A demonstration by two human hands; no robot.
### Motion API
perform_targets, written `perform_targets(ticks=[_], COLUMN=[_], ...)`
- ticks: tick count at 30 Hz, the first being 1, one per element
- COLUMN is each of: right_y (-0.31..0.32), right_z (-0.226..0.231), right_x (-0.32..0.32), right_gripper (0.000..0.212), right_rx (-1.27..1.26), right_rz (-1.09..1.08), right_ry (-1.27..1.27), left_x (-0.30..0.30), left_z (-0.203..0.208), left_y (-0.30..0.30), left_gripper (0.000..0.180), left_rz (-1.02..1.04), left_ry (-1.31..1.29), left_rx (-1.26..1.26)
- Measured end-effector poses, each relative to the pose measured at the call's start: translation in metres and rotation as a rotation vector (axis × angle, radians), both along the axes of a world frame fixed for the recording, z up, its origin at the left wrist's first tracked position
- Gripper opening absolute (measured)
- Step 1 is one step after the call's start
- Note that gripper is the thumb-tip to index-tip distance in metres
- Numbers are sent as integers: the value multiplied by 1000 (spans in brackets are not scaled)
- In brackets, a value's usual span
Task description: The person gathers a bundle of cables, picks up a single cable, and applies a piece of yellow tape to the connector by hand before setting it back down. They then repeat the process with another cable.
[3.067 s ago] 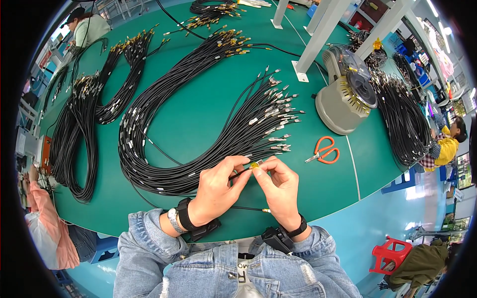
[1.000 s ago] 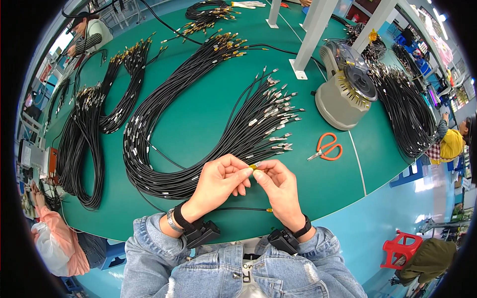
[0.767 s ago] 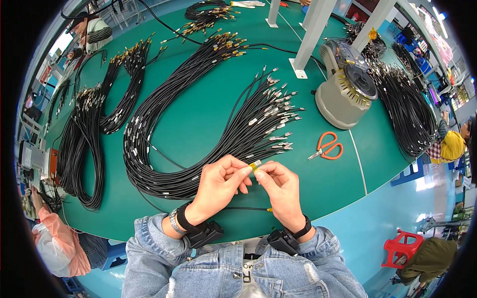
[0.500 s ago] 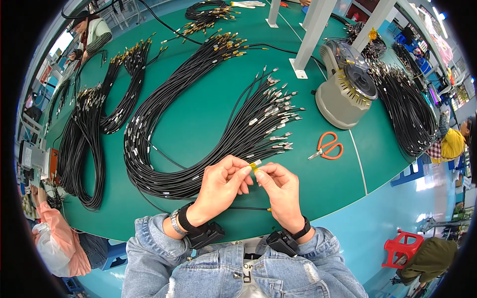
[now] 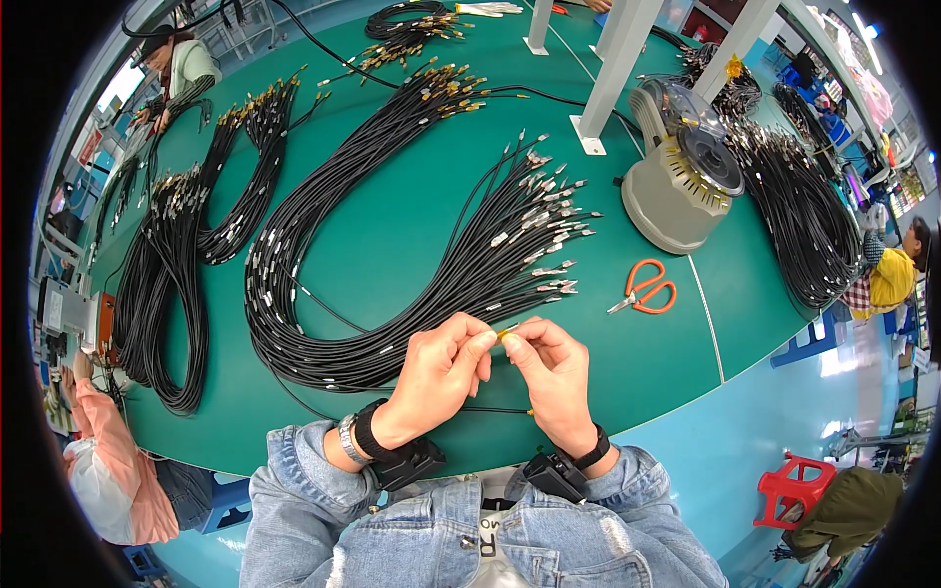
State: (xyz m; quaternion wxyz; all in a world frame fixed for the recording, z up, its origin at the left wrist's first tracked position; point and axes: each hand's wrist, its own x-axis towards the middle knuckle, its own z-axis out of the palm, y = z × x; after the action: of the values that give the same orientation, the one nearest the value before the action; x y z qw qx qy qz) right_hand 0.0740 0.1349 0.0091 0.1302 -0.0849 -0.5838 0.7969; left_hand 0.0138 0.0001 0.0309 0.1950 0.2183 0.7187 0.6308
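My left hand point(image 5: 436, 372) and my right hand point(image 5: 557, 377) meet tip to tip above the table, thumbs and forefingers pinching a small yellow piece point(image 5: 506, 333) between them. Most of that piece is hidden by the fingertips, so its exact kind cannot be made out. Below the hands runs a thin black cable point(image 5: 490, 410), whose gold-coloured end lies against the heel of my right hand. Just beyond my fingers fans out a large curved bundle of black cables point(image 5: 323, 225) with silvery tips and white labels.
Orange-handled scissors point(image 5: 647, 288) lie to the right. Behind them stands a round grey machine point(image 5: 676, 196) with yellow strips around its drum. More cable bundles point(image 5: 162, 294) lie left, and another bundle point(image 5: 799, 216) far right. White posts point(image 5: 613, 78) rise from the green table point(image 5: 627, 372).
The yellow piece's whitish tip, visible earlier beyond my fingers, no longer shows; the piece has turned or tilted between my fingertips. Both hands remain almost in place.
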Motion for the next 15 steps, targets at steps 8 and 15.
perform_targets(ticks=[8,15], right_y=[3,4], right_z=[-4,-5], right_x=[-1,-3], right_gripper=[11,6], right_rx=[57,19], right_rz=[-13,15], right_ry=[33,30], left_x=[-6,-14], left_z=[3,3], left_y=[-4,-8], left_gripper=[16,18], left_rz=[-78,-181], left_ry=[13,-195], left_rx=[-29,48])
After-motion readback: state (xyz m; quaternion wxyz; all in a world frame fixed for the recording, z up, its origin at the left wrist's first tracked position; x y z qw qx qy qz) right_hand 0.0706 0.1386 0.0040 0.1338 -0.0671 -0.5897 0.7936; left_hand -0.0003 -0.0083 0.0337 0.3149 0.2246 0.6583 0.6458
